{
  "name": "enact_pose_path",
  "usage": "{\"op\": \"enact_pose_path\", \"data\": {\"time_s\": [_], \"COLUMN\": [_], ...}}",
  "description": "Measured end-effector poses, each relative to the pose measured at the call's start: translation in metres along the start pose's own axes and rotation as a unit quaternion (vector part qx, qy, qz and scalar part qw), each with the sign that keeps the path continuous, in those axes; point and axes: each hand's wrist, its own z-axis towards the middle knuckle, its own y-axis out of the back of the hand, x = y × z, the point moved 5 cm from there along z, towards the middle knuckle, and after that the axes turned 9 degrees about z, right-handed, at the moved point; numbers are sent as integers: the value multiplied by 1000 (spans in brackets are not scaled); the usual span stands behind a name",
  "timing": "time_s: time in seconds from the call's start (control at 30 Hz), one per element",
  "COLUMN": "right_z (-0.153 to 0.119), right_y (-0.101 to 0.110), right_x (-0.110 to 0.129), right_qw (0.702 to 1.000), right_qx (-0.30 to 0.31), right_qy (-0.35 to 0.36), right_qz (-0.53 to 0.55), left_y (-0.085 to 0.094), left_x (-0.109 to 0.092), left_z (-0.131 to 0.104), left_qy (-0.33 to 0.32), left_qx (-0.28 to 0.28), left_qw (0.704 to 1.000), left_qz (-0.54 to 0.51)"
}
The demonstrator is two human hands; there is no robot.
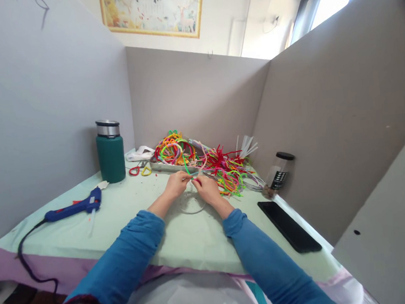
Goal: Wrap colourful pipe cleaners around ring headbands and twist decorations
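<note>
Both of my hands are together over the middle of the table. My left hand [177,183] is closed, its fingertips pinching a bright green pipe cleaner [185,163] whose end sticks up. Close beside it, my right hand [208,188] is closed at the same spot, thumb and fingers on the lower part of the green pipe cleaner. A thin, pale hoop [193,213] curves below and between the hands; its upper part is hidden by them. Whether the fingers also grip the hoop is unclear.
Behind my hands, a tray [168,167] holds colourful pipe-cleaner rings, with a pile of pipe cleaners [225,166] to its right. A blue glue gun [75,207], green bottle [111,153] and scissors [146,171] are left. A black phone [289,226] and clear jar [279,175] are right.
</note>
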Motion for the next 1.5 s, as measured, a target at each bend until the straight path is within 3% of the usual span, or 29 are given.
{"op": "enact_pose_path", "data": {"time_s": [0.13,0.33,0.5,0.67,0.87,1.2,1.33,1.5], "right_z": [0,1,0,1,-1,0,1,2], "right_y": [1,3,5,8,9,2,1,-3], "right_x": [0,2,3,3,7,4,1,-3], "right_qw": [1000,998,998,996,992,991,992,992], "right_qx": [-14,-27,-32,-42,-29,-1,-2,-6], "right_qy": [17,38,42,46,72,81,72,79], "right_qz": [14,38,45,59,96,105,102,99], "left_y": [3,9,9,9,-4,-8,-8,-4], "left_x": [-2,-6,-6,-4,9,7,7,4], "left_z": [-1,-2,-2,-1,2,-7,-5,-3], "left_qy": [11,1,22,53,100,176,143,41], "left_qx": [10,-18,3,9,37,112,108,55], "left_qw": [1000,1000,999,990,967,941,956,997], "left_qz": [-12,-22,-36,-134,-233,-267,-231,-38]}}
